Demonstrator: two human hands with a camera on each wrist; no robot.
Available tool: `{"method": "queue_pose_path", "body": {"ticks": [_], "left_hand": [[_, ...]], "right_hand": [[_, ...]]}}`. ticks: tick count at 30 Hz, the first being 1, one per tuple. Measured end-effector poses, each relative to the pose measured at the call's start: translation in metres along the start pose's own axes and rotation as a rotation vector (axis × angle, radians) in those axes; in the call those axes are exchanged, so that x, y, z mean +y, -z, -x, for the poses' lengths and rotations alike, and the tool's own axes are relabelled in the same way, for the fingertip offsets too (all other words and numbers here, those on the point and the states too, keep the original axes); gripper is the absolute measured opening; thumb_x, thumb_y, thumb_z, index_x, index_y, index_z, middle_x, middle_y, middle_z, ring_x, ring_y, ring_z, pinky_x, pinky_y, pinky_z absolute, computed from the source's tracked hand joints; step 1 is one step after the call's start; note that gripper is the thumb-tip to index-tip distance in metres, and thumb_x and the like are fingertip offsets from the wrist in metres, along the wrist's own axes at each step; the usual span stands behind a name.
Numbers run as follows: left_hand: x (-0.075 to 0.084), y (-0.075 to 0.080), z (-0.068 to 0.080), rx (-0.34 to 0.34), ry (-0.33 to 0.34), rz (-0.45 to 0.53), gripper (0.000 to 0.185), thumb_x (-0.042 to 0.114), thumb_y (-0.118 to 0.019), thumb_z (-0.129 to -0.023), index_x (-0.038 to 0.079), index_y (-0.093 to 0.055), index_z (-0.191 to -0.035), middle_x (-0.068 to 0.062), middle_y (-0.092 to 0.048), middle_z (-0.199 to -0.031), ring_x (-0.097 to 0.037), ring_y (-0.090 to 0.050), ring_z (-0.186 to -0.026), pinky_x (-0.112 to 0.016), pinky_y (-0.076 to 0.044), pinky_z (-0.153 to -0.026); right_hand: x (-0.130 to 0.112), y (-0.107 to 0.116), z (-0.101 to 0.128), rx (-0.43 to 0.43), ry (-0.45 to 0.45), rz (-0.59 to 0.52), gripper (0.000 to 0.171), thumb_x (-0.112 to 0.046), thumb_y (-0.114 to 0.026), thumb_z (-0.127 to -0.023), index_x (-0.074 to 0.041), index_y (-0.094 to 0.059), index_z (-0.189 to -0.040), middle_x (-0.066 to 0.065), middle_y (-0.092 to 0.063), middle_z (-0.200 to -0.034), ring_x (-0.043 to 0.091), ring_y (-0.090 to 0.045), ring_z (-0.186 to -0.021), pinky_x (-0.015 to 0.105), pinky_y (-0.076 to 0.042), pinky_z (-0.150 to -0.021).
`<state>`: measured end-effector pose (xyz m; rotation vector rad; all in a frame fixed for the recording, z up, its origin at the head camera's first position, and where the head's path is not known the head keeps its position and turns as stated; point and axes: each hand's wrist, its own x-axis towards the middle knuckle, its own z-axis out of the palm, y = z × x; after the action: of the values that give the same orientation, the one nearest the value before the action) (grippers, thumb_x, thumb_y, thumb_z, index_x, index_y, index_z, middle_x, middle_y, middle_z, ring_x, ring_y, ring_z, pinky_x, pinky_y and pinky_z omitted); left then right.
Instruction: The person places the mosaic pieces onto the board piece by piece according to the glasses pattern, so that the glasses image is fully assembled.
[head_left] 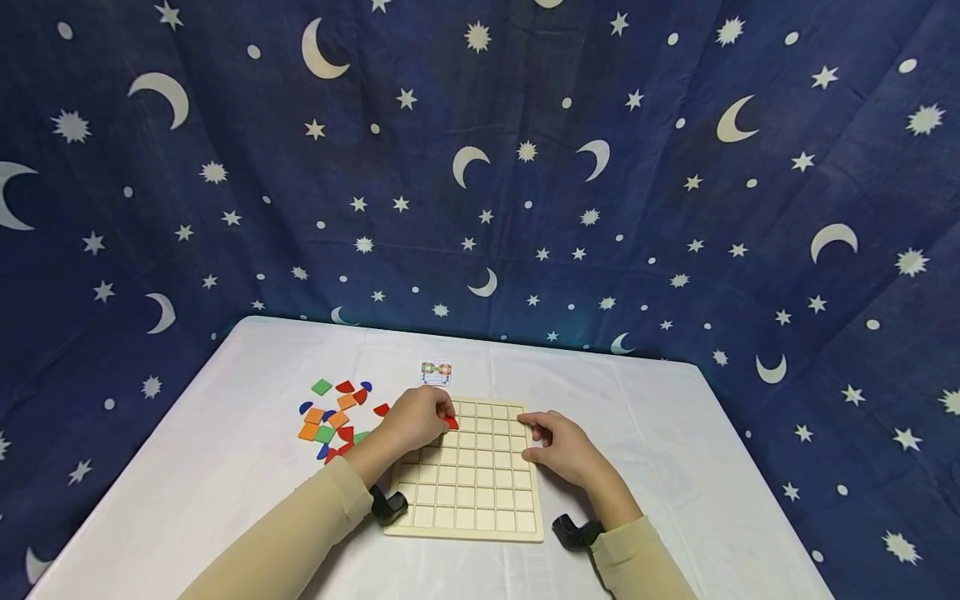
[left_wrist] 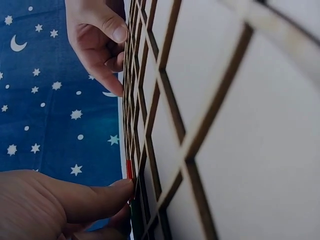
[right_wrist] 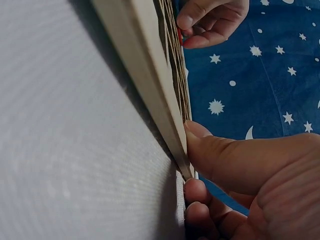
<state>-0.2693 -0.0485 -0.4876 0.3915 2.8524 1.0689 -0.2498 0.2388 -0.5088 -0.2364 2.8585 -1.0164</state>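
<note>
A pale wooden grid board (head_left: 480, 492) lies flat on the white table. My left hand (head_left: 444, 417) is over the board's far left corner and pinches a small red piece (head_left: 452, 423) against the grid. The left wrist view shows its thumb (left_wrist: 102, 197) on the red piece (left_wrist: 129, 170) at the grid board (left_wrist: 210, 115). My right hand (head_left: 534, 439) grips the board's right edge. In the right wrist view its thumb (right_wrist: 220, 157) lies along the board's rim (right_wrist: 150, 85), with the fingers curled beside it.
Several loose orange, green, red and blue pieces (head_left: 333, 412) lie on the white tablecloth (head_left: 225, 467) left of the board. A small pattern card (head_left: 436, 372) sits just beyond the board. A starry blue curtain (head_left: 525, 167) closes off the back and sides.
</note>
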Motion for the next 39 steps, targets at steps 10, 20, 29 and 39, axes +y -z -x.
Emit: {"method": "queue_pose_path", "body": {"ticks": [10, 20, 29, 39], "left_hand": [[0.001, 0.006, 0.006, -0.001, -0.002, 0.032, 0.016, 0.0, -0.08, -0.086, 0.016, -0.076, -0.09, 0.004, -0.062, -0.076, -0.015, -0.056, -0.073, -0.031, -0.045, -0.071], [0.004, 0.005, 0.003, 0.011, 0.026, -0.013, 0.013, 0.006, -0.081, -0.087, 0.018, -0.077, -0.089, 0.003, -0.063, -0.076, -0.017, -0.056, -0.072, -0.033, -0.045, -0.069], [-0.002, 0.011, 0.01, 0.021, 0.047, -0.015, 0.014, 0.003, -0.075, -0.089, 0.017, -0.076, -0.091, 0.001, -0.062, -0.076, -0.017, -0.056, -0.072, -0.032, -0.044, -0.067], [-0.035, 0.051, 0.026, 0.015, 0.119, 0.032, 0.011, 0.005, -0.075, -0.092, 0.012, -0.079, -0.1, -0.003, -0.065, -0.081, -0.018, -0.056, -0.07, -0.03, -0.044, -0.062]], "right_hand": [[0.001, 0.001, 0.0, 0.001, 0.005, -0.007, 0.059, -0.011, -0.092, -0.081, -0.019, -0.073, -0.136, -0.003, -0.057, -0.094, 0.015, -0.051, -0.086, 0.03, -0.041, -0.075], [0.0, 0.005, 0.003, -0.004, 0.033, -0.006, 0.057, -0.01, -0.091, -0.082, -0.018, -0.073, -0.135, -0.002, -0.057, -0.095, 0.014, -0.05, -0.085, 0.029, -0.04, -0.074], [0.001, 0.001, 0.003, -0.008, 0.018, -0.011, 0.057, -0.012, -0.092, -0.082, -0.02, -0.073, -0.135, -0.003, -0.057, -0.094, 0.014, -0.05, -0.085, 0.029, -0.04, -0.075], [-0.001, 0.003, 0.002, -0.004, 0.008, -0.011, 0.056, -0.011, -0.091, -0.083, -0.02, -0.073, -0.135, -0.003, -0.057, -0.094, 0.015, -0.05, -0.086, 0.031, -0.04, -0.076]]}}
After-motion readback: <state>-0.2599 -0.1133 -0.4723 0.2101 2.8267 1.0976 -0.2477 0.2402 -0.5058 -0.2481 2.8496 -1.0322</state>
